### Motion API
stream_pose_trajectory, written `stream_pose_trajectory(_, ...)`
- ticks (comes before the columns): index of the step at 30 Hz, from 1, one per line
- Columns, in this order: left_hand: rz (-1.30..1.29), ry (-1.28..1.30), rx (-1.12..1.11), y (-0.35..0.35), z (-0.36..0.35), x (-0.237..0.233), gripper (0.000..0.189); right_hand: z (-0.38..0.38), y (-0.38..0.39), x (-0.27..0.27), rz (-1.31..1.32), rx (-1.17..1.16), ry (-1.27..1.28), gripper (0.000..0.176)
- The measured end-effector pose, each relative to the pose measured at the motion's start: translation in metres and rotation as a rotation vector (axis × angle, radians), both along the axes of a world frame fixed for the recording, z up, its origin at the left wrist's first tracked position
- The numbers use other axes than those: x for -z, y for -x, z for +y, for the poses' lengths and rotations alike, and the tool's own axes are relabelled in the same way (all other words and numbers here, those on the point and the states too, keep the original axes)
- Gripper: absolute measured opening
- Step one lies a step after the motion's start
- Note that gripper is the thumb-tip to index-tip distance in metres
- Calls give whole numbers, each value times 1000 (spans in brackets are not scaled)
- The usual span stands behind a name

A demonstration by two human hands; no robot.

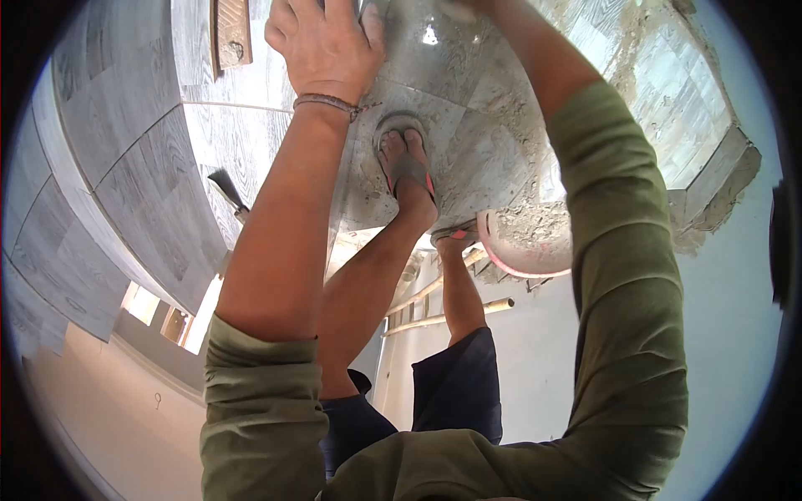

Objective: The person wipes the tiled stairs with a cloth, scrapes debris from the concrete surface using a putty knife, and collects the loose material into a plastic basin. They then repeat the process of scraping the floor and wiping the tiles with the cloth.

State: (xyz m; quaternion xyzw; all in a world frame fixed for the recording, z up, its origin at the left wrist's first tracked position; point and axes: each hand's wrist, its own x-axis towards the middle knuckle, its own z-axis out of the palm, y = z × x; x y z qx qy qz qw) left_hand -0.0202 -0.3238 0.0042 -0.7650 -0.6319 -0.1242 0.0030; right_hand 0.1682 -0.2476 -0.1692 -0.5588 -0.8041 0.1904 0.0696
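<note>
At the top edge, my left hand (328,50) lies over the wood-grain tiles, its thumb held apart from the other fingers. The fingertips run out of the picture; a cord bracelet circles the wrist. My right hand (469,5) is mostly cut off by the same edge, with its fingers hidden. Beneath both hands is a dusty grey floor tile (422,75). Left of my left forearm lies a flat-bladed tool (226,187), dark with a pale handle. Farther up on that side is a brown wooden piece (231,35).
My sandalled foot (404,159) stands on the dusty tile. A basin of mortar (528,242) sits by my other foot (456,232). Bamboo poles (451,316) show behind my legs. Broken mortar and a rough tile edge (710,188) lie to the right, beside a pale wall (718,334).
</note>
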Motion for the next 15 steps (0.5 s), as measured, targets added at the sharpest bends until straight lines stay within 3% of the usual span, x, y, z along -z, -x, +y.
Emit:
stream_pose_trajectory(2,-4,20,-19,-1,2,-2,60,-21,-24,-4,-81,-336,-21,69)
stream_pose_trajectory(4,41,-54,-13,5,1,13,60,-74,-51,-18,20,-312,27,61)
stream_pose_trajectory(6,48,-64,-13,6,-1,18,60,-122,-77,-41,-24,-332,272,56)
stream_pose_trajectory(9,9,-38,-33,1,1,13,59,-163,-117,-72,111,-325,313,55)
stream_pose_trajectory(11,10,-42,-34,4,0,13,59,-146,-123,-107,321,-210,282,57)
stream_pose_trajectory(13,-11,-31,-30,6,-3,13,59,-85,-115,-160,228,107,313,54)
stream_pose_trajectory(15,-15,-43,-29,4,2,13,60,4,-107,-165,46,206,430,57)
